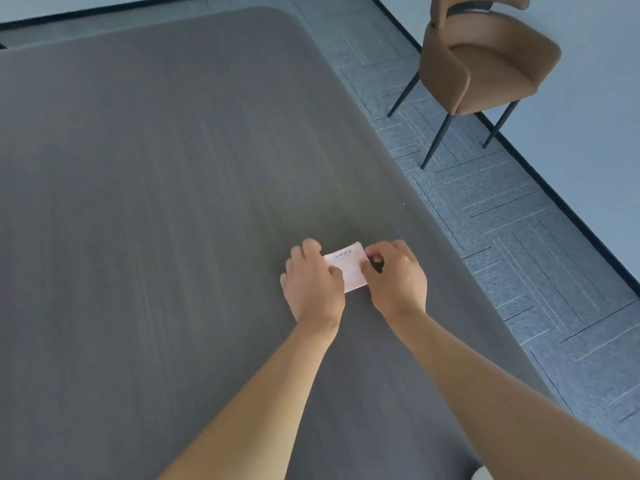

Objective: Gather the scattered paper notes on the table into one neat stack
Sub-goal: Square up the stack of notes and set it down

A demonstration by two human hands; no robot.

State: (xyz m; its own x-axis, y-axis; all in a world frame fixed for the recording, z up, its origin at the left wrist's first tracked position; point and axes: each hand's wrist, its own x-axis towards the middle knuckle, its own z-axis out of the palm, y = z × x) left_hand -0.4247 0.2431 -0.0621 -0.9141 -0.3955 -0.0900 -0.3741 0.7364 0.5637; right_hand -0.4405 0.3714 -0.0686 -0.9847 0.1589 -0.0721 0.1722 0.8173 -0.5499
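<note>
From the head camera, both bare forearms reach out over the dark grey table (156,202), and the hands meet at one spot near its right edge. Between them sits the stack of paper notes (347,268), pale pink-white, lying flat on the tabletop, a short line of small dark writing showing along the top sheet's far edge, too small to read. The left hand (313,278) is on the stack's left side, fingers curled down over that edge, thumb resting on the top sheet. The right hand (394,275) closes in from the right side, fingers bent and bunched together, fingertips (367,255) pinching the stack's right edge near the far corner. So the stack is squeezed from both sides, hands touching paper left and right. Off the table's right, grey patterned carpet (519,237) runs to a pale wall, and a tan upholstered chair (485,60) on thin dark legs stands well apart from the hands.
</note>
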